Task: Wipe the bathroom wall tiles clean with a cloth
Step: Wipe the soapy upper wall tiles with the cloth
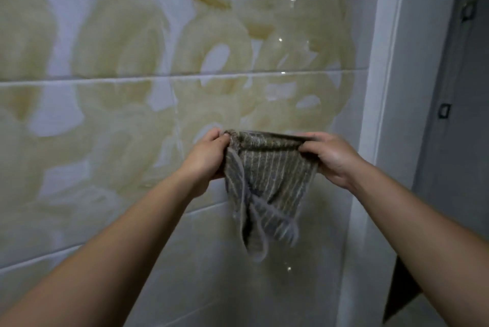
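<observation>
gripping cloth (267,176), left hand (209,157) and right hand (330,157), seemingly off tiles (105,115).

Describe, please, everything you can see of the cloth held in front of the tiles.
The cloth is a grey-brown ribbed fabric with pale stripes and frayed strips trailing at its lower end. It hangs limp, its top edge stretched level between the left hand and the right hand, which pinch its upper corners in front of the wall tiles. Whether it touches them is unclear.
</observation>
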A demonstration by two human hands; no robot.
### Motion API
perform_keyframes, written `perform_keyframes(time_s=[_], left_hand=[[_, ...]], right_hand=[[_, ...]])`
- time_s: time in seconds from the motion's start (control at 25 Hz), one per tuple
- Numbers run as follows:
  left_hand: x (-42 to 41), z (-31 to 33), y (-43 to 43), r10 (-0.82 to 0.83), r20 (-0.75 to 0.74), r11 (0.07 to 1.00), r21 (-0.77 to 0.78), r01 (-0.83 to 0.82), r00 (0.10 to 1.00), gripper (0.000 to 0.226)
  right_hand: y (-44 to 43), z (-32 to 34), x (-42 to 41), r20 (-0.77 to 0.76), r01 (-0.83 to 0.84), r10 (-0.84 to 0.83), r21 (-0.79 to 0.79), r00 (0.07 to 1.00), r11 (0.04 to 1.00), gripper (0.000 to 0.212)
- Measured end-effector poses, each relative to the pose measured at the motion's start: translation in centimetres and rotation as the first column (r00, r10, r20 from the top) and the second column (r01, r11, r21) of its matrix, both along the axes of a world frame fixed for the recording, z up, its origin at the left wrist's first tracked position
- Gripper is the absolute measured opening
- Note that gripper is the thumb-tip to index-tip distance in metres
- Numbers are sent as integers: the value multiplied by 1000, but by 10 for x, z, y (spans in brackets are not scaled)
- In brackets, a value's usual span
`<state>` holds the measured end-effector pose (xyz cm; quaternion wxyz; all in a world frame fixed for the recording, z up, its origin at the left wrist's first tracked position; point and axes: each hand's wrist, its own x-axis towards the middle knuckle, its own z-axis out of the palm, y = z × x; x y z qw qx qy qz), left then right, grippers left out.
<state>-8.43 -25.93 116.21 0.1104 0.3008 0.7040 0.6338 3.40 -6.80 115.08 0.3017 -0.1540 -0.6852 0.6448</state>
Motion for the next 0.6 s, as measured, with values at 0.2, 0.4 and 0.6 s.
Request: perform_keyframes(time_s=[0.2, 0.4, 0.6], left_hand=[[-11, 38, -42, 18, -417, 974, -197, -110, 909, 26], [-27, 71, -72, -50, -775, 799, -410, -441, 630, 26], [-35, 88, -81, 222, -808, 775, -193, -602, 546, 18]], right_hand=[[-21, 25, -21, 8, -18, 18, 59, 1000, 998, 20], [-18, 53, -36, 31, 152, -177, 386, 984, 910, 25], [-20, 74, -44, 27, 177, -214, 467, 976, 866, 35]])
